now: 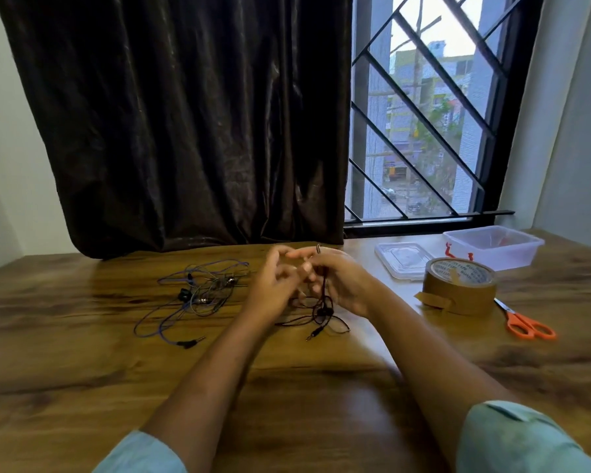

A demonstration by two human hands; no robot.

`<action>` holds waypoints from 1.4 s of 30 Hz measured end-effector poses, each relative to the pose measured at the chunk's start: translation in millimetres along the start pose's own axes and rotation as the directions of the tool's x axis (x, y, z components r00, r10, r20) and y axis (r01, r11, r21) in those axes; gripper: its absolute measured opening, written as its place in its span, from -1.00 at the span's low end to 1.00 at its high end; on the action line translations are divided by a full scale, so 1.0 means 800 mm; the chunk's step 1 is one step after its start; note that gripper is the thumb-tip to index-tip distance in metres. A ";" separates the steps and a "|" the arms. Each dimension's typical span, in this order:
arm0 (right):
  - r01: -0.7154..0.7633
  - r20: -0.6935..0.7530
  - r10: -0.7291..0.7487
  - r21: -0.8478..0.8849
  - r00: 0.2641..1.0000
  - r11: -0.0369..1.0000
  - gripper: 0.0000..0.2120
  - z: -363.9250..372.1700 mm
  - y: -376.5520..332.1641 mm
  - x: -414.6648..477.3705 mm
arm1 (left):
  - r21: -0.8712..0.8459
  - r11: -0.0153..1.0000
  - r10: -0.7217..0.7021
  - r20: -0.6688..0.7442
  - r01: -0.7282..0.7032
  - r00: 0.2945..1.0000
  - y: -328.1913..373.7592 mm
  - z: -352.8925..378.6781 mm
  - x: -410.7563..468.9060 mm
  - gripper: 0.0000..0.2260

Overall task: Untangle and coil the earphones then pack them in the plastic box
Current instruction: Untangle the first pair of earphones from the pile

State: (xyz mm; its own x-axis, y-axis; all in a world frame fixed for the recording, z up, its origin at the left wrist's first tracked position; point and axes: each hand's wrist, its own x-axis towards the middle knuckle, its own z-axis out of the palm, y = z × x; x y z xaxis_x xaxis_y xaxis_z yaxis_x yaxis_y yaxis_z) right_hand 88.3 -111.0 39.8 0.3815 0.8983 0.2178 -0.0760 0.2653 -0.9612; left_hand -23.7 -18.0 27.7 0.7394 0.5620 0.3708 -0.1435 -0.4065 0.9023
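Observation:
Both hands meet above the middle of the wooden table (82, 370). My right hand (342, 285) grips a dark red earphone cable (321, 315); a loop sticks up above the fingers and the rest hangs down to the table, its jack lying near the front. My left hand (273, 281) pinches the same cable, fingers curled against the right hand. A tangle of blue and black earphones (198, 295) lies to the left of the hands. The clear plastic box (492, 247) stands open at the back right, its lid (403, 261) flat beside it.
A roll of brown tape (459, 285) sits right of my hands, with orange-handled scissors (526, 324) beyond it. A dark curtain (185, 131) and a barred window (423, 131) back the table.

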 end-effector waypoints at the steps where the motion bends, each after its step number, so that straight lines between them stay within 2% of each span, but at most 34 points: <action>1: 0.008 0.012 -0.008 -0.032 1.000 0.999 -0.73 0.001 -0.001 0.000 | -0.051 0.996 -0.072 0.097 0.078 0.993 0.001 0.005 -0.003 -0.75; 3: 0.010 -0.001 -0.011 -0.065 1.000 0.998 -0.67 0.001 -0.004 -0.001 | 0.004 0.997 -0.082 0.185 0.082 0.979 -0.003 0.013 -0.005 -0.59; 5: 0.019 -0.072 -0.028 -0.116 0.997 0.993 -0.60 0.001 -0.006 0.000 | -0.003 0.998 -0.068 0.205 0.070 0.976 -0.009 0.018 -0.005 -0.48; 8: 0.105 -0.221 -0.171 -0.281 0.960 0.954 -0.60 0.001 -0.003 0.003 | -0.091 0.991 -0.078 0.159 0.094 0.984 -0.011 0.021 -0.002 -0.60; 10: 0.163 -0.310 -0.268 -0.326 0.912 0.931 -0.64 -0.003 0.000 0.004 | -0.007 1.000 -0.025 0.099 0.026 0.995 -0.008 0.017 0.000 -0.75; 12: 0.195 -0.378 -0.282 -0.252 0.882 0.948 -0.66 -0.007 0.000 0.002 | 0.131 0.990 0.039 0.051 -0.045 0.998 -0.007 0.009 0.002 -0.81; 13: 0.213 -0.395 -0.267 -0.176 0.879 0.961 -0.68 -0.009 -0.001 0.000 | 0.281 0.957 0.061 0.032 -0.067 0.998 -0.009 0.002 0.004 -0.78; 14: 0.232 -0.399 -0.249 -0.091 0.882 0.968 -0.69 -0.010 -0.003 -0.002 | 0.485 0.870 0.081 0.033 -0.087 0.996 -0.010 -0.004 0.006 -0.73; 15: 0.246 -0.397 -0.235 -0.025 0.887 0.969 -0.69 -0.011 -0.005 -0.003 | 0.680 0.725 0.100 0.055 -0.111 0.993 -0.013 -0.010 0.008 -0.70; 16: 0.251 -0.389 -0.225 0.015 0.893 0.968 -0.70 -0.011 -0.007 -0.005 | 0.795 0.592 0.112 0.081 -0.132 0.990 -0.016 -0.014 0.010 -0.71; 17: 0.247 -0.377 -0.219 0.027 0.900 0.969 -0.72 -0.011 -0.008 -0.005 | 0.835 0.530 0.137 0.091 -0.151 0.986 -0.019 -0.016 0.011 -0.73; 18: 0.234 -0.358 -0.210 0.027 0.910 0.972 -0.74 -0.011 -0.008 -0.004 | 0.823 0.543 0.169 0.089 -0.168 0.982 -0.021 -0.016 0.013 -0.76; 19: 0.219 -0.331 -0.202 0.015 0.922 0.976 -0.76 -0.009 -0.007 -0.004 | 0.759 0.622 0.212 0.075 -0.194 0.974 -0.021 -0.012 0.013 -0.79; 21: 0.193 -0.269 -0.193 -0.025 0.944 0.981 -0.79 -0.003 -0.005 -0.002 | 0.420 0.880 0.233 0.024 -0.222 0.972 -0.016 0.000 0.011 -0.84; 22: 0.182 -0.243 -0.186 -0.035 0.952 0.983 -0.80 -0.001 -0.004 -0.001 | 0.214 0.956 0.200 0.021 -0.200 0.979 -0.010 0.007 0.008 -0.85; 23: 0.170 -0.227 -0.174 -0.037 0.958 0.985 -0.80 0.001 -0.004 -0.001 | 0.062 0.984 0.164 0.029 -0.165 0.986 -0.006 0.013 0.007 -0.82; 25: 0.140 -0.210 -0.144 -0.034 0.967 0.990 -0.80 0.005 -0.006 -0.003 | -0.093 0.991 0.105 0.061 -0.100 0.993 -0.002 0.016 0.004 -0.81; 27: 0.110 -0.211 -0.137 -0.134 0.968 0.985 -0.79 0.006 -0.010 -0.006 | -0.067 0.994 0.085 0.031 -0.082 0.996 0.001 0.014 0.005 -0.87; 30: 0.075 -0.236 -0.149 -0.295 0.960 0.953 -0.80 0.006 -0.011 -0.011 | -0.056 0.998 0.027 -0.211 -0.040 0.977 0.003 0.002 0.011 -0.81; 32: 0.090 -0.295 -0.183 -0.304 0.938 0.948 -0.78 -0.002 -0.010 -0.010 | -0.201 0.980 -0.064 -0.392 -0.017 0.918 0.004 -0.014 0.016 -0.78; 35: 0.147 -0.458 -0.224 -0.198 0.860 0.969 -0.77 -0.023 -0.010 -0.004 | -0.420 0.907 -0.230 -0.569 -0.038 0.789 -0.001 -0.043 0.024 -0.77; 38: 0.173 -0.629 -0.172 -0.060 0.758 0.983 -0.76 -0.045 -0.010 -0.003 | -0.524 0.849 -0.349 -0.653 -0.068 0.672 -0.006 -0.063 0.029 -0.75; 42: 0.235 -0.765 -0.073 0.104 0.640 0.966 -0.75 -0.061 -0.008 -0.004 | -0.581 0.808 -0.408 -0.675 -0.102 0.615 -0.010 -0.075 0.033 -0.75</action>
State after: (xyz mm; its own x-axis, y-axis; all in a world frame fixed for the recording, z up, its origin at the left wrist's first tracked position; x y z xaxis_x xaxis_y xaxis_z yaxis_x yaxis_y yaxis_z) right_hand 132.1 -132.8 36.9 0.9543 0.2880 0.0799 -0.0800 0.5037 -0.8602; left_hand -42.1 43.2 43.2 0.0690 0.9976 0.0085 -0.5736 0.0328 0.8185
